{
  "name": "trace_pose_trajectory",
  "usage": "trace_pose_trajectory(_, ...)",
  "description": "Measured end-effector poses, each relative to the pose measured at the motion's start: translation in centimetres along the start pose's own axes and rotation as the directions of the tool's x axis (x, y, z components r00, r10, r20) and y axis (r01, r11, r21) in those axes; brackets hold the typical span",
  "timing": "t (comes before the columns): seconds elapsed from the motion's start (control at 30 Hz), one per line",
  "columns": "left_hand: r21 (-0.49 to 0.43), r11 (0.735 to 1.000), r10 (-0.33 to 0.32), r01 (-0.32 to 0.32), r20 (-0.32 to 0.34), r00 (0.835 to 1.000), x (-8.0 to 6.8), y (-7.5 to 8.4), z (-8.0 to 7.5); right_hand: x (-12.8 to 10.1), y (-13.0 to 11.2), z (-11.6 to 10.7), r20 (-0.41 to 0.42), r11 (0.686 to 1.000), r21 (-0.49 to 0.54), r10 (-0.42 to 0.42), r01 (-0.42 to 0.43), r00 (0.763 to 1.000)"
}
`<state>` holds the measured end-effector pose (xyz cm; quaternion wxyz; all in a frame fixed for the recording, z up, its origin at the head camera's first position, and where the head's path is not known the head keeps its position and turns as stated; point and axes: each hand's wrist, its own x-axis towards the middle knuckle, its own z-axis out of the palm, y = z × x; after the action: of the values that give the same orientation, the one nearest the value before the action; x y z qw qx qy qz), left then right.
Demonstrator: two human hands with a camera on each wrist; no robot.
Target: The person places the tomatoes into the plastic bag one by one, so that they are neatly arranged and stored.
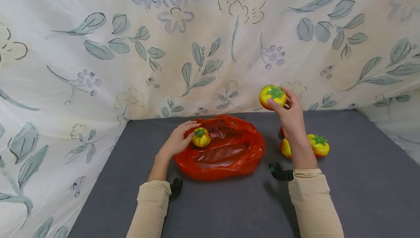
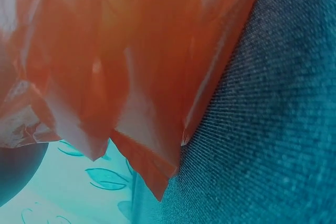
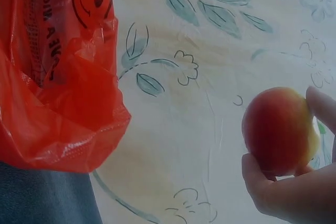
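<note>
A big floral cloth (image 1: 210, 41) hangs behind and at both sides of the grey table (image 1: 361, 179). In the middle of the table lies a red plastic bag (image 1: 226, 150), crumpled and open on its top side. The person wears beige sleeves (image 1: 315, 201).

The left hand (image 1: 178, 141) rests at the left edge of the bag, and its fingers curl around a small yellow-red tomato (image 1: 201, 137) that sits on the bag. The right hand (image 1: 290, 116) is lifted above the table, to the right of the bag, and it grips a second tomato (image 1: 272, 96) between thumb and fingers, the green top facing the person. Two more tomatoes (image 1: 319, 145) lie on the table just beside the right forearm, one of them partly hidden behind it.
</note>
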<state>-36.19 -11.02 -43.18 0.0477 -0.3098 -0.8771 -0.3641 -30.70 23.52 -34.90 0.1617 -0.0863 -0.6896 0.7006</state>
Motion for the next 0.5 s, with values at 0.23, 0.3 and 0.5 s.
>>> trace_pose_trajectory(0.23, 0.002, 1.000, -0.006, 0.005, 0.008, 1.000, 0.35, 0.23, -0.05, -0.05, -0.18, 0.33, 0.023, 1.000, -0.009, -0.028, 0.028, 0.999)
trace_pose_trajectory(0.3, 0.007, 1.000, -0.009, 0.009, 0.014, 1.000, 0.31, 0.20, -0.02, -0.12, -0.10, 0.37, 0.035, 1.000, -0.008, -0.024, 0.024, 0.999)
trace_pose_trajectory(0.5, 0.005, 1.000, -0.011, 0.011, 0.004, 1.000, 0.30, 0.10, 0.13, -0.54, -0.11, 0.56, 0.087, 1.000, 0.014, -0.010, 0.009, 0.996)
